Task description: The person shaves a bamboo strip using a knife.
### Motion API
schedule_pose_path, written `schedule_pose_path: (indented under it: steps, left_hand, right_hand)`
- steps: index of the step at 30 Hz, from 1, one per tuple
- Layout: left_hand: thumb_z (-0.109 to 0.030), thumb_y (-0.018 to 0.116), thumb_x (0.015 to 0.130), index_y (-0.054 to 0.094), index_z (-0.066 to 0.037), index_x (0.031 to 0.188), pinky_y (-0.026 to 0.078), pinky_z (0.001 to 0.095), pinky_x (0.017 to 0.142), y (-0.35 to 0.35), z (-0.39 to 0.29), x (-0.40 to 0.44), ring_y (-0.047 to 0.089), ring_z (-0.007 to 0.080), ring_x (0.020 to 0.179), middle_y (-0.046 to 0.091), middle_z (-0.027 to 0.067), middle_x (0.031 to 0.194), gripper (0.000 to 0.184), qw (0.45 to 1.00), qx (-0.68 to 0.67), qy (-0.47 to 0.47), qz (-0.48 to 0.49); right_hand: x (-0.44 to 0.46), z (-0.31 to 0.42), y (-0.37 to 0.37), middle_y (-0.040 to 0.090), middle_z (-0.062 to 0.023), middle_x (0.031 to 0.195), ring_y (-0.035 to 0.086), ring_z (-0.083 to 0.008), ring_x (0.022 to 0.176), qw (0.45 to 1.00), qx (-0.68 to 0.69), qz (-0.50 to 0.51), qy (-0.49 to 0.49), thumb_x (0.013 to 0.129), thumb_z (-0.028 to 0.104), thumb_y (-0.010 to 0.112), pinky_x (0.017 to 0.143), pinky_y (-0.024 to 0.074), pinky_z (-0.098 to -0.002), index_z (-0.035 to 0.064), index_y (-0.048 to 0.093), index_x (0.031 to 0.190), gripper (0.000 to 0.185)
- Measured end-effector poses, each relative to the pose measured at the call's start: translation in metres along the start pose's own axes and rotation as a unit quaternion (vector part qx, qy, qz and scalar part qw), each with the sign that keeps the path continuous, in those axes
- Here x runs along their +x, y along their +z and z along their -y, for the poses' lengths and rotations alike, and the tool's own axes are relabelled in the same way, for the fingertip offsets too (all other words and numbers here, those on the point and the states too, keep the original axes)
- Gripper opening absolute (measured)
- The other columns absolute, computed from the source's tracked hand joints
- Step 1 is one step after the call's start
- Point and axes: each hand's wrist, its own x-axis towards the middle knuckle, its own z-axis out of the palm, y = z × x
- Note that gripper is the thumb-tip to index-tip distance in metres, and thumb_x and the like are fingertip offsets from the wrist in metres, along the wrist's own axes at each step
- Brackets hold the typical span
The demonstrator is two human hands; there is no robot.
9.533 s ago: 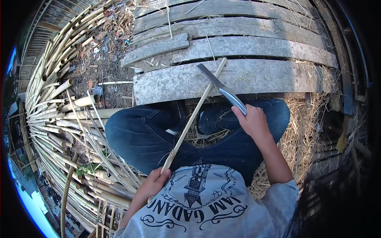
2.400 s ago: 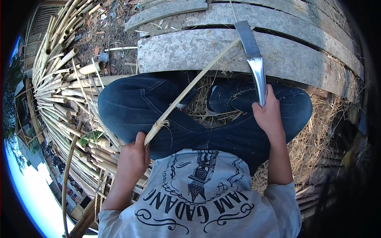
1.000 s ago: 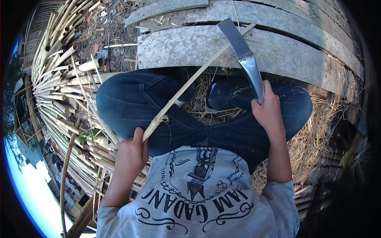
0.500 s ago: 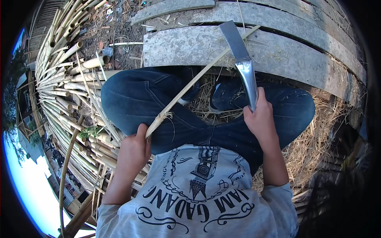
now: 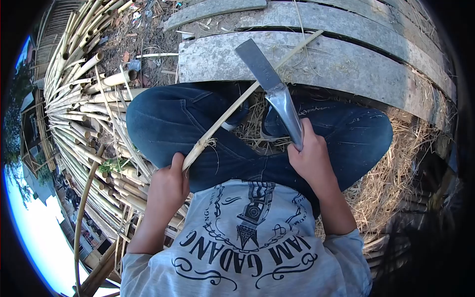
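My left hand (image 5: 169, 187) is closed round the lower end of a pale bamboo strip (image 5: 228, 112), near a knot with loose fibres. The strip slants up to the right across my lap, and its far end lies over the nearest grey plank (image 5: 356, 67). In my right hand (image 5: 310, 153) is the metal handle of a large knife (image 5: 271, 84). Its broad dark blade points up and to the left and crosses over the strip, hiding part of it. Whether blade and strip touch, I cannot tell.
Many bamboo poles (image 5: 106, 84) lie in a dense pile at the left. Straw and shavings (image 5: 386, 183) cover the ground at the right, beside my crossed legs (image 5: 163, 123). More weathered planks (image 5: 316, 20) run behind the nearest one. Litter lies on the soil at the upper left.
The knife and my right hand have moved left and down toward me, so the blade now crosses the strip lower along its length. My left hand and the strip have barely moved since half a second ago.
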Motion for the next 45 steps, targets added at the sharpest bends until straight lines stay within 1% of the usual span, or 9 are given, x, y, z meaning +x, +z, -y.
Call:
schedule_pose_path:
  steps: [6,14,21,28,32,35,38,42,45]
  left_hand:
    - [-0.005,0.062,0.083,0.047,-0.003,0.097,0.048,0.0479,0.051,0.005,-0.002,-0.006,0.061,0.0393,0.054,0.059,0.0175,0.06,0.021,0.998,0.066,0.011,-0.022]
    - [-0.012,0.054,0.098,0.051,0.001,0.095,0.039,0.0477,0.054,-0.02,-0.003,0.006,0.055,0.0447,0.058,0.053,0.0237,0.062,0.014,0.993,-0.092,-0.024,0.063]
    - [-0.017,0.052,0.101,0.054,0.001,0.098,0.04,0.0399,0.057,-0.027,-0.005,0.014,0.05,0.0345,0.057,0.049,0.0192,0.062,0.018,0.979,-0.152,-0.065,0.12]
    - [-0.014,0.055,0.099,0.056,0.002,0.099,0.041,0.0457,0.054,-0.023,0.001,0.014,0.058,0.045,0.06,0.054,0.0225,0.059,0.016,0.981,-0.159,-0.038,0.103]
    - [-0.015,0.055,0.099,0.056,0.002,0.1,0.042,0.0473,0.055,-0.023,-0.002,0.014,0.059,0.0453,0.061,0.054,0.0226,0.059,0.017,0.983,-0.152,-0.042,0.096]
    - [-0.014,0.051,0.101,0.056,0.001,0.102,0.041,0.0397,0.058,-0.025,-0.004,0.012,0.052,0.0335,0.058,0.05,0.0167,0.062,0.016,0.982,-0.127,-0.074,0.122]
    - [-0.018,0.055,0.099,0.056,0.001,0.1,0.042,0.05,0.056,-0.021,-0.002,0.013,0.059,0.0465,0.063,0.056,0.0237,0.061,0.018,0.985,-0.137,-0.05,0.087]
    - [-0.014,0.051,0.101,0.054,0.0,0.098,0.039,0.0402,0.055,-0.023,-0.003,0.013,0.051,0.0348,0.054,0.049,0.0177,0.06,0.015,0.981,-0.144,-0.062,0.114]
    - [-0.015,0.051,0.101,0.054,0.0,0.099,0.039,0.0401,0.055,-0.023,0.0,0.013,0.051,0.0352,0.055,0.049,0.0177,0.06,0.015,0.985,-0.128,-0.056,0.103]
  right_hand:
    - [0.023,-0.007,-0.02,0.067,-0.0249,0.079,0.067,-0.0446,0.081,0.998,0.007,-0.063,-0.019,0.085,0.015,0.068,0.067,0.0525,-0.049,0.0035,0.055,0.106,0.027]
    - [0.05,-0.016,-0.048,0.063,-0.0238,0.071,0.065,-0.0461,0.074,0.987,-0.027,-0.147,0.063,0.096,0.037,0.063,0.063,0.0493,-0.0476,0.0008,0.054,0.099,0.037]
    - [0.018,-0.004,-0.02,0.064,-0.0271,0.076,0.065,-0.0487,0.076,0.991,0.044,-0.119,0.037,0.096,0.024,0.062,0.063,0.0489,-0.051,-0.0004,0.048,0.103,0.029]
    - [0.019,-0.01,-0.033,0.063,-0.0244,0.073,0.067,-0.0442,0.074,0.993,0.082,-0.071,0.039,0.096,0.023,0.062,0.062,0.0496,-0.0463,-0.0004,0.049,0.103,0.027]
    - [0.032,-0.026,-0.054,0.061,-0.0181,0.069,0.066,-0.0283,0.064,0.995,0.049,-0.071,0.058,0.094,0.021,0.064,0.059,0.0479,-0.0383,-0.0009,0.051,0.099,0.026]
    - [0.033,-0.019,-0.048,0.062,-0.0209,0.073,0.068,-0.0334,0.068,0.993,0.071,-0.069,0.07,0.093,0.019,0.065,0.06,0.0486,-0.04,-0.0013,0.051,0.1,0.026]
    - [0.024,-0.011,-0.041,0.062,-0.022,0.074,0.068,-0.0371,0.072,0.996,0.048,-0.075,0.001,0.092,0.018,0.065,0.062,0.0491,-0.0409,-0.0016,0.051,0.101,0.025]
    - [0.036,-0.02,-0.059,0.062,-0.0221,0.073,0.068,-0.0393,0.073,0.991,0.059,-0.061,0.108,0.093,0.019,0.064,0.063,0.0485,-0.0438,-0.0002,0.051,0.1,0.025]
    - [0.032,-0.024,-0.04,0.062,-0.0265,0.077,0.064,-0.0478,0.077,0.995,0.036,-0.09,0.028,0.093,0.018,0.063,0.065,0.049,-0.0473,0.0,0.048,0.106,0.027]
